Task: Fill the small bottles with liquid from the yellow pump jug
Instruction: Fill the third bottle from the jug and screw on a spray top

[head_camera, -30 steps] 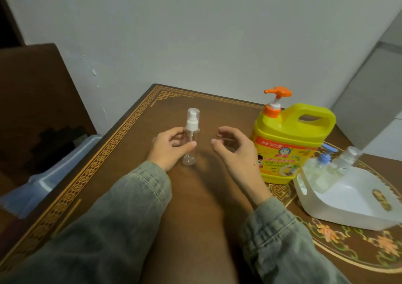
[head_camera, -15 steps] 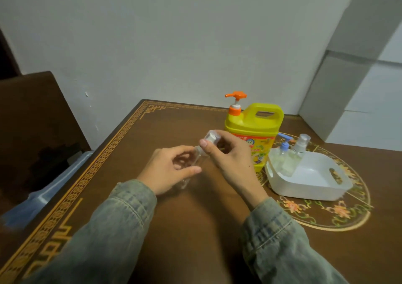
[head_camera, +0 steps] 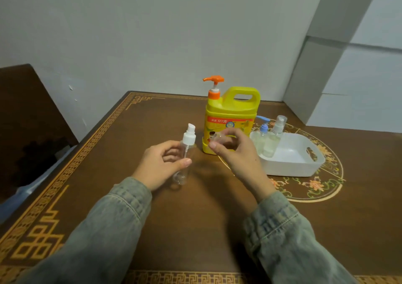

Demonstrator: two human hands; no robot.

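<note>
Brown table [head_camera: 217, 229], left hand [head_camera: 161, 167] gripping clear bottle [head_camera: 185, 155] (part hidden), right hand [head_camera: 236, 155] blurred

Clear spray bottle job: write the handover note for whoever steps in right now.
Left hand grips the clear spray bottle upright on the table; white sprayer head on, bottle looks empty.
Right hand pinches what looks like the bottle's clear cap.
Yellow pump jug stands just behind the hands, untouched.
Two small bottles lean in the white tray, liquid inside.
Left: unscrew the sprayer, pump liquid in, close, put in the tray.
</note>
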